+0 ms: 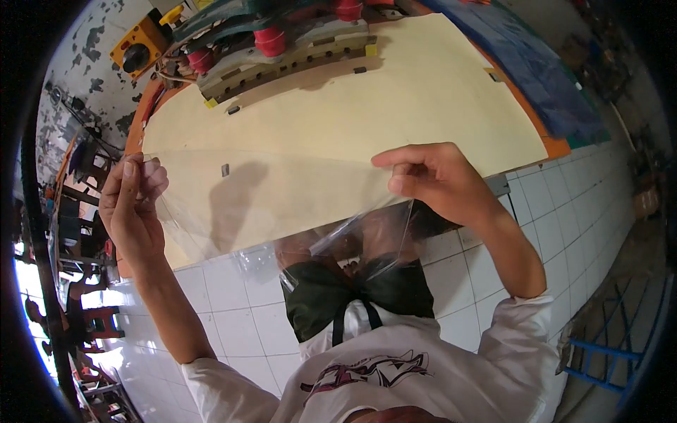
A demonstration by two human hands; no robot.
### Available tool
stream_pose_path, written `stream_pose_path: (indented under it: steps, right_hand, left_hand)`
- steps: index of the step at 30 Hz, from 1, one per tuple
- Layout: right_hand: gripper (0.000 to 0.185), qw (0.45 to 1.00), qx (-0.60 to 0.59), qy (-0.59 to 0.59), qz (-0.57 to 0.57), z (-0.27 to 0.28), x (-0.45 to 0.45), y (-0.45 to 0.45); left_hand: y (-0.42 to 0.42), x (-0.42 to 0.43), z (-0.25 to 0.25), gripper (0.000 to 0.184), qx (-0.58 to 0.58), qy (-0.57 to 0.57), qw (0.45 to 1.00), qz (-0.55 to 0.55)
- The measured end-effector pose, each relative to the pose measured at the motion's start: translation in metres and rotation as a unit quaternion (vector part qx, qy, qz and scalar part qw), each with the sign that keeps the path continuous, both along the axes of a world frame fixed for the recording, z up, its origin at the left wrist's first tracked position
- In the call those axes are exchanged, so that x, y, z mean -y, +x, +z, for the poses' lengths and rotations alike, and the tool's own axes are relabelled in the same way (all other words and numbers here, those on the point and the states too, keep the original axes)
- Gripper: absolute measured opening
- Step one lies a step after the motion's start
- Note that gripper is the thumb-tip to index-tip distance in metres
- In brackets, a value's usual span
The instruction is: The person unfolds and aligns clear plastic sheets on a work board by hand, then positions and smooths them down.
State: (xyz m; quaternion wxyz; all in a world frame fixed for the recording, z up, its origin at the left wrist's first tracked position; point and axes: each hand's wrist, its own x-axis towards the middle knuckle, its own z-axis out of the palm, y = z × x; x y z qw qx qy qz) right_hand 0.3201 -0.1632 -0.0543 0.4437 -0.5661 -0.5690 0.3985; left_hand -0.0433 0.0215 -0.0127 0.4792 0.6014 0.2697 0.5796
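Note:
A clear plastic sheet (310, 204) stretches between my two hands, its lower part hanging past the table's front edge over my lap. My left hand (134, 204) pinches its upper left corner between thumb and fingers. At the other end, my right hand (441, 180) holds the sheet near its right corner, thumb bent under the outstretched index finger. Beneath lies a cream-coloured board surface (423, 92), partly seen through the plastic. A small dark piece (226, 170) shows on it close to my left hand.
A machine with a long metal bar (289, 63) and red cylinders (269, 41) stands at the back. Near it is a yellow control box (136, 53). Blue sheeting (522, 63) covers the back right. A blue metal frame (610, 356) stands on the right.

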Motion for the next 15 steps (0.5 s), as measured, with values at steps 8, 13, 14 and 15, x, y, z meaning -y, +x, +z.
stream_pose_path:
  steps: [8,13,14,15]
  right_hand:
    - [0.019,0.986,0.117,-0.078,0.090,0.019,-0.017,0.009]
    - [0.016,0.989,0.087,-0.111,0.047,0.019,-0.019,0.005]
    - [0.016,0.990,0.080,-0.109,0.035,0.018,-0.019,0.004]
    - [0.016,0.991,0.073,-0.106,0.023,0.018,-0.020,0.003]
  left_hand:
    - [0.002,0.013,0.016,0.022,-0.036,0.091,0.995,-0.008]
    - [0.000,0.006,0.015,0.023,-0.028,0.084,0.995,-0.035]
    - [0.000,0.006,0.015,0.023,-0.025,0.082,0.995,-0.041]
    - [0.000,0.006,0.016,0.023,-0.023,0.082,0.995,-0.047]
